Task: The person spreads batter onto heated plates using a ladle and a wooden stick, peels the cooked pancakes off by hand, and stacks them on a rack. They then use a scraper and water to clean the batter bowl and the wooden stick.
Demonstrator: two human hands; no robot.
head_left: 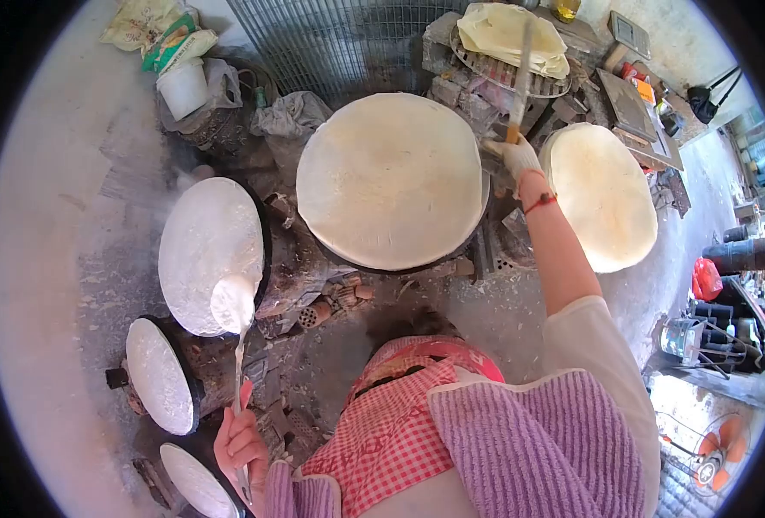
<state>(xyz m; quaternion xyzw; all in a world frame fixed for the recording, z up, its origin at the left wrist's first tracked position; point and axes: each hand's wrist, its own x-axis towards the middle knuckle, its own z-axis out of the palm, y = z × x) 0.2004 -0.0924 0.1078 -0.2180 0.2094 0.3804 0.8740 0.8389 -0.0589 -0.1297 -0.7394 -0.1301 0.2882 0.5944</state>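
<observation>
My left hand point(242, 440), bare, is closed round the handle of a long ladle point(232, 304). The ladle's white, batter-covered bowl rests over the lower right part of a round griddle coated in white batter point(205, 242). My right hand point(517, 157), in a pale glove with a red string at the wrist, grips a long flat wooden stick point(520, 95) that points up. It is beside the right edge of a large round flatbread point(389, 181) on the middle griddle. Farther right lies another round flatbread point(602, 197).
Two smaller batter-coated griddles point(160, 375) point(199, 483) stand at the lower left. Folded sheets point(512, 39) lie on a rack at the top. A white bucket point(183, 89) is at the upper left, and a fan point(708, 466) at the lower right.
</observation>
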